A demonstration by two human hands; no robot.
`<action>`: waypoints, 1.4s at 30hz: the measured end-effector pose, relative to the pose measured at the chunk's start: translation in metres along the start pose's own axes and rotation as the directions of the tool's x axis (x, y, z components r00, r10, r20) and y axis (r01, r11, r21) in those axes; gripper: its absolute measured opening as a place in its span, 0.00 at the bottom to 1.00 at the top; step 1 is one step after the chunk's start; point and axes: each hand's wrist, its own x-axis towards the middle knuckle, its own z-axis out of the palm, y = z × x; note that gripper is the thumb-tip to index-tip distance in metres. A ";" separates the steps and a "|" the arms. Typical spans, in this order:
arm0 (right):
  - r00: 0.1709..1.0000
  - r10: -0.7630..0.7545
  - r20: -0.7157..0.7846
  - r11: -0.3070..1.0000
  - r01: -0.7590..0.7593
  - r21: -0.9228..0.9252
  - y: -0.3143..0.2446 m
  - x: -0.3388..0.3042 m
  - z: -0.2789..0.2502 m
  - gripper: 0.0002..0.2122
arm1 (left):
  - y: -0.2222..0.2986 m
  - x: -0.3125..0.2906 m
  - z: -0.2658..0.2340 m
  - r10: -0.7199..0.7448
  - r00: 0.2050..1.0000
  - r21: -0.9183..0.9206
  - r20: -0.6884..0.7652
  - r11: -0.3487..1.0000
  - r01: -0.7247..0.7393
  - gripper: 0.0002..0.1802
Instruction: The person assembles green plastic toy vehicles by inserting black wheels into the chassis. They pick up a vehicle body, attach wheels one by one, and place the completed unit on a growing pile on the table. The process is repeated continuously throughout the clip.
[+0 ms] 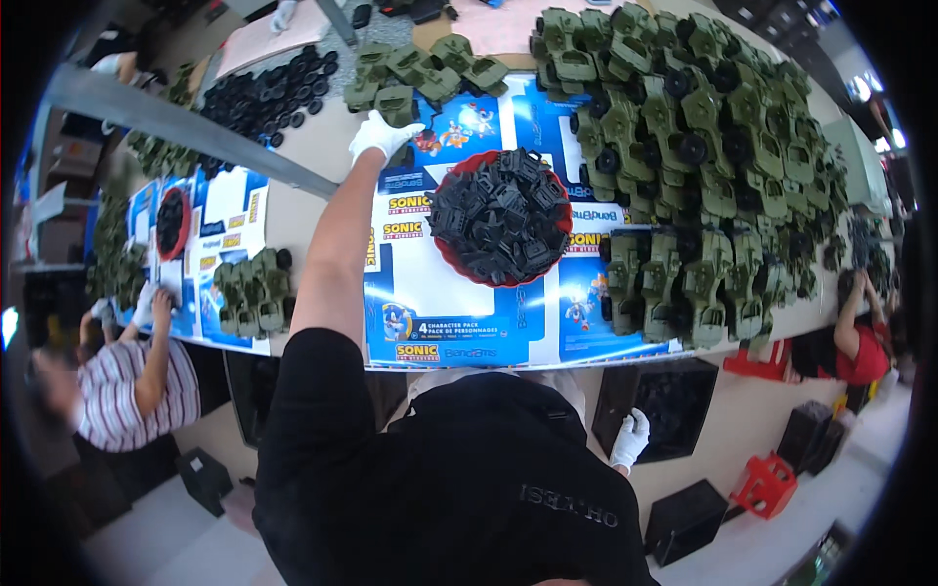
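My left hand, in a white glove, reaches across the table with its fingers stretched out. It is at the near edge of a small group of olive-green toy vehicle bodies; whether it touches the closest one I cannot tell. My right hand, also gloved in white, hangs low beyond the table's front edge, fingers loosely bent and apart, with nothing seen in it. Beside it on the floor stands a black crate with dark contents. A red bowl heaped with black plastic parts sits on the table before me.
Rows of green toy vehicles are stacked on the right. Black wheels lie far left behind a slanting metal bar. Printed blue-and-white sheets cover the tabletop. A co-worker in a striped shirt works at left. A red stool stands right.
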 end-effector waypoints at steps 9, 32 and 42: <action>0.997 0.031 0.075 0.991 -0.022 -0.130 -0.041 -0.081 -0.010 0.07 | -0.024 -0.082 -0.025 0.064 0.992 0.078 0.108 0.994 -0.072 0.33; 0.438 -0.448 0.779 0.376 0.883 -0.280 -0.470 0.157 0.306 0.30 | -0.034 -0.274 -0.006 0.661 0.653 0.298 0.370 0.581 -0.757 0.46; 0.776 -0.266 0.572 0.891 -0.029 0.453 -0.406 0.119 0.223 0.10 | -0.005 -0.267 0.047 0.590 0.475 0.193 0.653 0.476 -0.858 0.33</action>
